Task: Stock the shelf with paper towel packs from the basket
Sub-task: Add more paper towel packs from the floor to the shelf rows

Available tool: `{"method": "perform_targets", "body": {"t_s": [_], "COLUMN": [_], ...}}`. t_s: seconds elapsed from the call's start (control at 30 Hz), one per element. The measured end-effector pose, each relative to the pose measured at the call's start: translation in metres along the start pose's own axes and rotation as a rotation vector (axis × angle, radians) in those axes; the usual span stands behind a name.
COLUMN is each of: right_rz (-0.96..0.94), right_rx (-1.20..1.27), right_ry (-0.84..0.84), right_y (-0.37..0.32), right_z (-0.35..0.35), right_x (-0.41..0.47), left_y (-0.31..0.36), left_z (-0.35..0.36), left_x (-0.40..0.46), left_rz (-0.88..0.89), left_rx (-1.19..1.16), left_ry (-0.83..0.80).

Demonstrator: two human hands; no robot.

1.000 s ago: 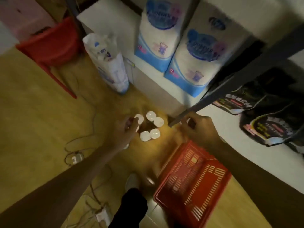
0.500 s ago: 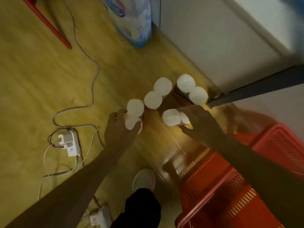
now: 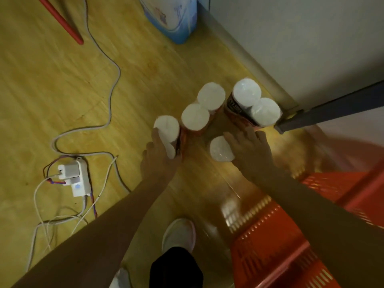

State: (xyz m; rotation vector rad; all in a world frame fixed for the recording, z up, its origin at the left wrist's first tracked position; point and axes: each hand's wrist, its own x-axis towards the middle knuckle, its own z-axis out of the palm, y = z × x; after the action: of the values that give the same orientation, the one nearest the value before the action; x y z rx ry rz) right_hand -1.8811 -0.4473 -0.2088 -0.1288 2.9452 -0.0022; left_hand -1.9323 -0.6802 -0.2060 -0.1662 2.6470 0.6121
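Around us: we see a white power strip with plugged adapters point(image 3: 75, 177) on the floor to our left, grey and white cables point(image 3: 108, 90) looping from it; a red tubular leg point(image 3: 62, 20) slants at top left; a blue-and-white plastic-wrapped pack point(image 3: 172, 17) stands by the white cabinet wall point(image 3: 301, 38).
In the way: a dark grey metal shelf rail point(image 3: 332, 107) cuts in from the right, just beside the far rolls.
Paper towels: clear-wrapped packs of white cylindrical paper towel rolls point(image 3: 195, 117) stand upright on the floor, round ends facing us, orange print on the film.
Left hand point(image 3: 160, 161): we have it curled round the nearest left roll, fingers wrapping its side.
Right hand point(image 3: 251, 152): fingers spread and bent over the wrapped rolls at right; whether it grips or only rests, we cannot tell.
Basket: the red slotted plastic basket point(image 3: 280, 246) sits at lower right under our right arm, blurred.
Floor: yellow wood-grain boards point(image 3: 52, 80), glossy, dimly lit.
Below: a white shoe point(image 3: 178, 233) and a dark trouser leg.
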Motion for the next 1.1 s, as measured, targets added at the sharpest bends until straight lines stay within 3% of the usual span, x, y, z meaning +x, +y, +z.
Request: {"method": "perform_targets", "body": {"t_s": [0.1, 0.2, 0.27, 0.5, 0.8, 0.93, 1.1], "right_rz": [0.112, 0.294, 0.347, 0.332, 0.310, 0.337, 0.240], "right_rx": [0.158, 0.530, 0.650, 0.555, 0.750, 0.746, 0.717], "right_ry": [-0.012, -0.056, -0.051, 0.021, 0.021, -0.095, -0.145], "right_y": [0.001, -0.005, -0.008, -0.005, 0.026, 0.041, 0.051], "right_z": [-0.009, -0.041, -0.068, -0.193, -0.419, -0.526, -0.671], "right_x": [-0.015, -0.028, -0.034, -0.037, -0.064, -0.074, -0.104], "left_y": [-0.002, 0.001, 0.008, 0.062, 0.163, 0.212, 0.285], "left_z": [-0.019, -0.048, -0.072, -0.178, -0.359, -0.452, -0.563], "left_x": [-0.007, -0.023, -0.037, -0.076, -0.131, -0.156, -0.198], "left_rz": [0.006, 0.038, 0.034, 0.104, 0.328, 0.421, 0.613], "left_rx": [0.027, 0.083, 0.113, 0.124, 0.076, 0.014, -0.062], "left_ry": [-0.035, -0.061, -0.058, -0.020, -0.018, -0.115, -0.241]}}
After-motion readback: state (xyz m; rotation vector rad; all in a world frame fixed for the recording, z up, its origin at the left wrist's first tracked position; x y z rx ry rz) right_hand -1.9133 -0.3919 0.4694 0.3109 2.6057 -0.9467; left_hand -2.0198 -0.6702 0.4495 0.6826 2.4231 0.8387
